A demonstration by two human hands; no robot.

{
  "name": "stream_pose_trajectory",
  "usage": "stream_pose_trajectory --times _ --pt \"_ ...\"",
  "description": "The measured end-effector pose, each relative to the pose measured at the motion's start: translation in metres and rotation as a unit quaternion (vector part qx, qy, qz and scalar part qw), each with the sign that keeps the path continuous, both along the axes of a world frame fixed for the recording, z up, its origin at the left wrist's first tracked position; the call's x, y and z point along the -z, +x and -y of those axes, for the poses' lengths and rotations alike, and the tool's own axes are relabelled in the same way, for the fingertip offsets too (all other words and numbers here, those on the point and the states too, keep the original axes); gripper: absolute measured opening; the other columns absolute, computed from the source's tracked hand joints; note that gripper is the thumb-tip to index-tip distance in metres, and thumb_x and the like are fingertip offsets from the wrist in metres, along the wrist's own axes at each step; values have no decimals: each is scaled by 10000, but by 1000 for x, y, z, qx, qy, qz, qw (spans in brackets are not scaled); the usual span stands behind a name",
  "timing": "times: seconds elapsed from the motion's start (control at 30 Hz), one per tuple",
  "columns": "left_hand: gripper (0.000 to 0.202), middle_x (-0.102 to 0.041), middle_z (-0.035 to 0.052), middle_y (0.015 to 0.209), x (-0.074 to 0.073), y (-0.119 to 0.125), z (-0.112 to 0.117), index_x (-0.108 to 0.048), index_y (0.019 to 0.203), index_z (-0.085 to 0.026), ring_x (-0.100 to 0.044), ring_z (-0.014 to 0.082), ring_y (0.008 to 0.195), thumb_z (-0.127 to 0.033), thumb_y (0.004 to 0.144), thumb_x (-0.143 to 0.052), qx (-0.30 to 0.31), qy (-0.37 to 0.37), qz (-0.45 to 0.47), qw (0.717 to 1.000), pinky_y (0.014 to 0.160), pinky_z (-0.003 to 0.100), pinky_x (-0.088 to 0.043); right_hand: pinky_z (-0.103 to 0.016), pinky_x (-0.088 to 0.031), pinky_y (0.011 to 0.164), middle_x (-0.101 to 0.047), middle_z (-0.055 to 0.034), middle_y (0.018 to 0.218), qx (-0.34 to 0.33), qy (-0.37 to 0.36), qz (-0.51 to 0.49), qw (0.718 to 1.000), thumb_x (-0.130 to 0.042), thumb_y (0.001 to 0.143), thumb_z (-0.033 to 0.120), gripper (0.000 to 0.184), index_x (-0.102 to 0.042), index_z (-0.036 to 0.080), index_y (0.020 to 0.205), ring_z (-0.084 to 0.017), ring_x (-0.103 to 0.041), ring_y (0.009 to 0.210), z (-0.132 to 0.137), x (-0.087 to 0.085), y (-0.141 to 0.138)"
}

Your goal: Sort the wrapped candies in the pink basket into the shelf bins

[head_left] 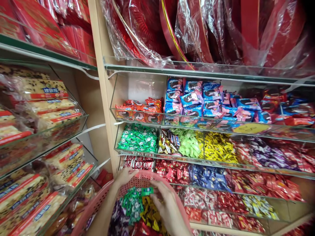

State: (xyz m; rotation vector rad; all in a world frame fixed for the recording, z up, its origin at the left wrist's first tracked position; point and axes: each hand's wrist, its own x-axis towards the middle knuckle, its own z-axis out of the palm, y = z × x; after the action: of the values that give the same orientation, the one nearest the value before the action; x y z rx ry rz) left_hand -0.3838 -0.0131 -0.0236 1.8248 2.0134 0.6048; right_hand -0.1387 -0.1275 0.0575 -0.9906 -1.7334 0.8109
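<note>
A pink perforated plastic basket (85,214) sits at the bottom of the head view. Inside it are green-wrapped candies (133,205), yellow-wrapped candies (150,211), purple ones and some red ones. My left hand (125,176) is closed on the basket's far rim. Over the basket, my right hand (163,198) has a green candy packet (147,191) at its fingertips. Straight ahead on the shelf is a clear bin of matching green candies (137,139).
Clear shelf bins hold blue and pink snack packets (193,97), yellow candies (219,147) and blue candies (209,177). Packaged nougat-like bars (49,90) fill shelves at left. Plastic-wrapped red items (147,29) stand above. A wooden post (99,82) separates the shelves.
</note>
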Motion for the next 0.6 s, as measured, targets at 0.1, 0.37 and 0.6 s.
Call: stream_pose_trajectory --times 0.1,0.37,0.6 --pt "512 -567 -16 609 3 -1 -1 -574 637 -175 -487 114 624 -655 731 -423 -8 22 -29 999 555 195 -232 -351 -457 899 -616 -52 1123 -14 20 89 996 -518 770 118 432 -566 271 1172 -213 -566 1042 -13 12 -11" --pt "490 -563 -25 593 6 -1 -1 -567 629 -181 -496 113 622 -649 714 -451 -16 22 -20 999 550 188 -238 -340 -403 924 -501 -94 1298 -55 -45 264 962 -605 724 152 611 -429 228 1304 -261 -489 1163 -29 0 -24" --pt "494 -575 -19 599 1 1 1 -577 633 -187 -517 127 635 -653 723 -438 -16 14 -5 1000 564 192 -261 -253 -419 775 -624 -71 1010 12 121 278 953 -478 851 216 246 -569 202 1079 -180 -585 918 -70 -69 -41"
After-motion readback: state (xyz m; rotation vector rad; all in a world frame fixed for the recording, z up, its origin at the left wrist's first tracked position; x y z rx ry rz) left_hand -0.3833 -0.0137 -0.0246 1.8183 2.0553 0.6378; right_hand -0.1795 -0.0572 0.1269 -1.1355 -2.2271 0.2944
